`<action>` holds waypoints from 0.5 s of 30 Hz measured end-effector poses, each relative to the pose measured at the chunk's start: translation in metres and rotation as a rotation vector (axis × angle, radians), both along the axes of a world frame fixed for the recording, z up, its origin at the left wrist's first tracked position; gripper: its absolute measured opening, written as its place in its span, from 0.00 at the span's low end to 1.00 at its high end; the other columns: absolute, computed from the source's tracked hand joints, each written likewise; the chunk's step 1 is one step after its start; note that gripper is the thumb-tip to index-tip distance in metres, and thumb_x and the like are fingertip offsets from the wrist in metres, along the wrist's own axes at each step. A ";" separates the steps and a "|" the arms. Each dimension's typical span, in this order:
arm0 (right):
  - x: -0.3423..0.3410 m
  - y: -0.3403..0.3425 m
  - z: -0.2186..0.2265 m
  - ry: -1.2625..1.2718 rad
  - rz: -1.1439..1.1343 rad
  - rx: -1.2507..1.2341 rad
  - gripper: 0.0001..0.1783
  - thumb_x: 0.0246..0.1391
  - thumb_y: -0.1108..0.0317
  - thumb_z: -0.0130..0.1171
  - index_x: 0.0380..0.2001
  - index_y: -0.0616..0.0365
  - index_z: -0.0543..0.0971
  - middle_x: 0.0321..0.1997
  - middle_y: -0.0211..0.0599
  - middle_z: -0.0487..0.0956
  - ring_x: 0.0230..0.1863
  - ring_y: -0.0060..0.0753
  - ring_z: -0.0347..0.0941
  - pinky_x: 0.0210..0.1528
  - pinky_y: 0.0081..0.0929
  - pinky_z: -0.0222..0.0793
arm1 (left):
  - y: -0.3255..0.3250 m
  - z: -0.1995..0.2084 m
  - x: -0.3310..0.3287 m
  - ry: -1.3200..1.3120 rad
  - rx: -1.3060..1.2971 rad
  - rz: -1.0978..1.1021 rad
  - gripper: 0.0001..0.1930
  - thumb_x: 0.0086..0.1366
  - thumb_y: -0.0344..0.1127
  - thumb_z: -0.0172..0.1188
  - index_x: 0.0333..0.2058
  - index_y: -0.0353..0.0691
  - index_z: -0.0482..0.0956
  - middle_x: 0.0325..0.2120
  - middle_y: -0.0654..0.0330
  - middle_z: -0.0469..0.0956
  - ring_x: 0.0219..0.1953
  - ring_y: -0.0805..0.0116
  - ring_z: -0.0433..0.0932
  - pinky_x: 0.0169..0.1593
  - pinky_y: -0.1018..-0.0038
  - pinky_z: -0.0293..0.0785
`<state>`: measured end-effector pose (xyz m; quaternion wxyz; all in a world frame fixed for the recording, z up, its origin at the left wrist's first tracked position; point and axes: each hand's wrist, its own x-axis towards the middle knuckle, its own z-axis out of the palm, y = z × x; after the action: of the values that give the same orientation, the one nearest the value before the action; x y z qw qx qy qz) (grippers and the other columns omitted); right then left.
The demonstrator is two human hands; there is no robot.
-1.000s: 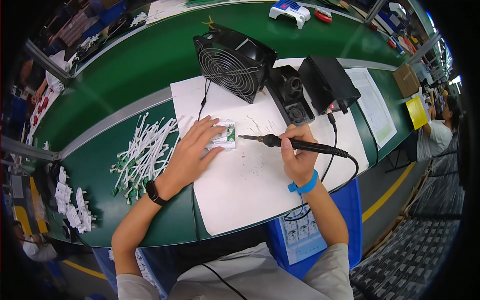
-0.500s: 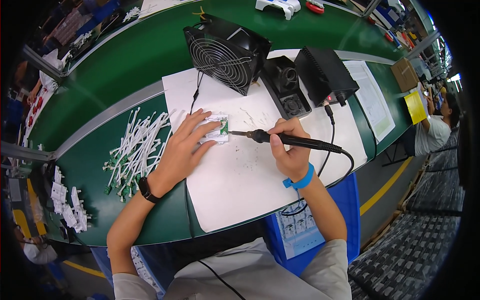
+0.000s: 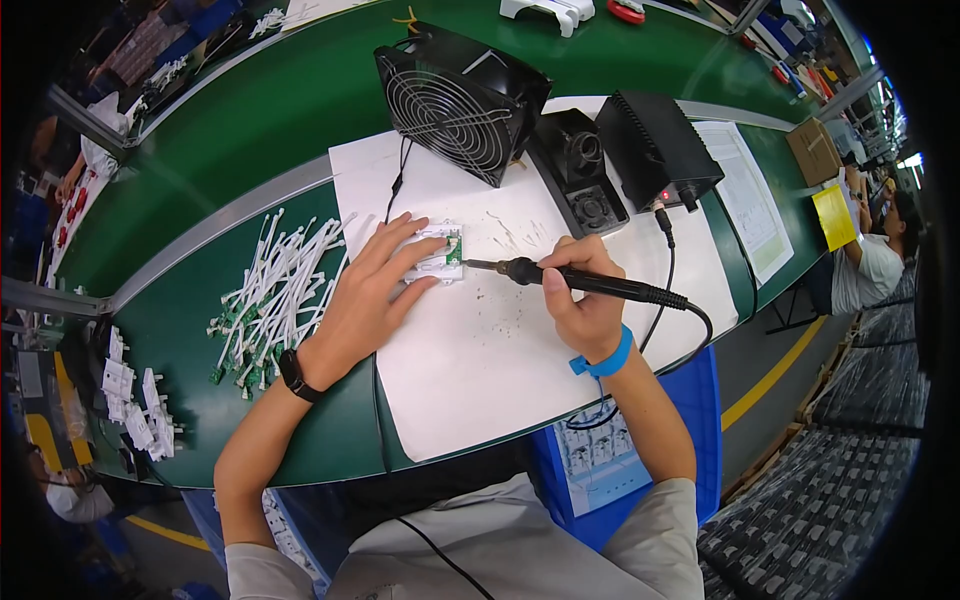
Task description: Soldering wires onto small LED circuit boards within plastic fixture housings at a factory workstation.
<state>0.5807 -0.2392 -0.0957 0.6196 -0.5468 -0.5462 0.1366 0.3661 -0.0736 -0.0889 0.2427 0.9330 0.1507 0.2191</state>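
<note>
My left hand [image 3: 372, 285] steadies a white plastic housing [image 3: 432, 266] on the white sheet, its thumb along the near edge and fingers over the far part. One fingertip rests by the small green circuit board [image 3: 455, 250] set in the housing's right side. Between thumb and fingers, my right hand [image 3: 588, 300] grips a black soldering iron [image 3: 605, 284]. The iron points left and its tip is at the board's right edge; whether it touches is too small to tell. My left fingers partly cover the housing.
White cables with green boards [image 3: 275, 300] lie heaped left of my hand, with more white housings [image 3: 140, 405] beyond. Behind the work stand a black fan [image 3: 450, 110], a black iron stand [image 3: 580, 170] and a black power unit [image 3: 655, 145]. The iron's cord loops at right.
The view has shifted slightly, so everything on the bench sits a little differently in the picture. Both hands keep nearly the same pose, and the iron's tip stays at the board's edge.
</note>
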 end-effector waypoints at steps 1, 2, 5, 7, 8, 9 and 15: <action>0.000 0.000 0.002 -0.019 -0.012 0.007 0.08 0.58 0.74 0.64 0.34 0.60 0.73 0.24 0.33 0.76 0.21 0.18 0.67 0.24 0.17 0.60 | 0.000 0.000 0.000 0.001 -0.001 0.001 0.22 0.62 0.28 0.68 0.56 0.41 0.80 0.61 0.49 0.74 0.67 0.45 0.69 0.72 0.55 0.62; -0.001 -0.001 0.002 -0.038 -0.024 0.014 0.08 0.58 0.74 0.64 0.34 0.60 0.73 0.24 0.33 0.77 0.21 0.18 0.67 0.24 0.17 0.61 | 0.000 0.000 0.000 0.001 -0.005 -0.004 0.21 0.63 0.29 0.67 0.56 0.41 0.79 0.61 0.49 0.74 0.67 0.45 0.68 0.72 0.54 0.61; -0.001 0.000 0.002 -0.020 -0.021 0.021 0.08 0.58 0.74 0.64 0.34 0.60 0.73 0.23 0.33 0.76 0.21 0.18 0.67 0.23 0.17 0.61 | 0.001 0.000 0.000 0.002 0.002 -0.010 0.21 0.64 0.30 0.66 0.57 0.42 0.78 0.61 0.49 0.74 0.67 0.45 0.68 0.73 0.52 0.60; -0.001 0.001 0.002 -0.023 -0.016 0.017 0.08 0.58 0.74 0.64 0.34 0.60 0.73 0.23 0.33 0.76 0.21 0.19 0.67 0.23 0.17 0.61 | 0.001 0.000 -0.001 0.002 0.013 -0.012 0.21 0.64 0.30 0.67 0.57 0.42 0.78 0.61 0.49 0.74 0.67 0.45 0.68 0.73 0.52 0.60; -0.001 0.001 0.002 -0.026 -0.011 0.014 0.08 0.58 0.74 0.64 0.34 0.60 0.73 0.22 0.33 0.76 0.20 0.19 0.67 0.23 0.17 0.61 | 0.001 0.000 -0.001 0.002 0.012 -0.010 0.21 0.64 0.30 0.66 0.56 0.42 0.79 0.61 0.49 0.74 0.67 0.45 0.68 0.72 0.52 0.61; -0.001 0.001 0.002 -0.026 -0.011 0.012 0.08 0.58 0.74 0.64 0.34 0.60 0.73 0.22 0.33 0.76 0.20 0.19 0.67 0.23 0.17 0.61 | 0.001 -0.001 -0.001 0.001 0.009 -0.010 0.21 0.64 0.30 0.66 0.56 0.42 0.79 0.61 0.49 0.74 0.67 0.45 0.68 0.72 0.53 0.61; 0.000 0.001 0.001 -0.052 -0.017 0.025 0.09 0.57 0.73 0.65 0.34 0.60 0.73 0.22 0.33 0.76 0.19 0.19 0.68 0.22 0.17 0.61 | 0.000 0.001 0.000 0.010 0.014 -0.012 0.20 0.64 0.30 0.66 0.55 0.44 0.80 0.60 0.49 0.74 0.66 0.45 0.69 0.72 0.52 0.61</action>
<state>0.5803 -0.2387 -0.0951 0.6130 -0.5471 -0.5593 0.1102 0.3662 -0.0737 -0.0884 0.2368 0.9366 0.1446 0.2141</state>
